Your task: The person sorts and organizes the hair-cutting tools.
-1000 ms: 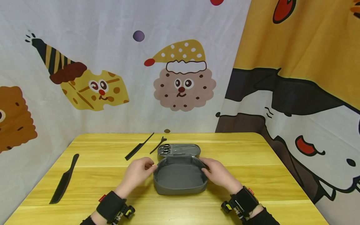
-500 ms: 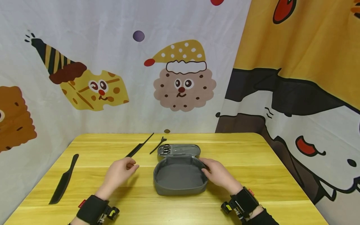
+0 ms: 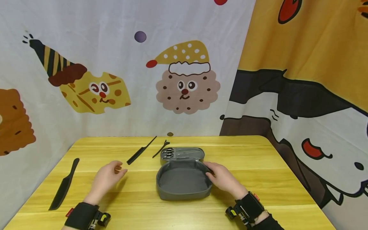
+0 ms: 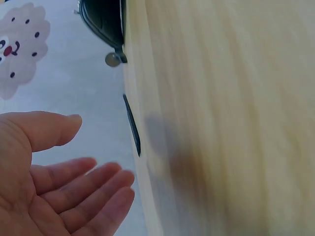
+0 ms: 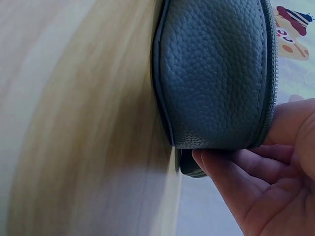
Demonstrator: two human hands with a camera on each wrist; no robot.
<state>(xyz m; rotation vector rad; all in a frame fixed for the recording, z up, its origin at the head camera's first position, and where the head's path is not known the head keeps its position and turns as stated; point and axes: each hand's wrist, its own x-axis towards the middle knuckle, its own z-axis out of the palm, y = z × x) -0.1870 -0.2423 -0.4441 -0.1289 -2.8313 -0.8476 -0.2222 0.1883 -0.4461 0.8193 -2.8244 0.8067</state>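
A grey zip case (image 3: 184, 194) lies unzipped on the table, its lid folded back to the far side. Scissors (image 3: 170, 152) with metal handles sit in the lid's pocket. At the case's right wall my right hand (image 3: 225, 180) holds the rim, thumb over the edge and fingers outside; the right wrist view shows this hand (image 5: 280, 172) against the grained side. My left hand (image 3: 106, 179) hovers above the table left of the case, fingers loosely bent and holding nothing. Nearest to it lies a black rat-tail comb (image 3: 136, 156).
A black hair clip (image 3: 161, 149) lies between the rat-tail comb and the lid. Toward the left edge of the wooden table (image 3: 258, 188) lies a larger black handled comb (image 3: 64, 187). A printed curtain (image 3: 115, 64) hangs behind the table.
My left hand has let go of the case's left side and moved left, passing in front of the rat-tail comb. My right hand stays on the right rim, and the case has not moved.
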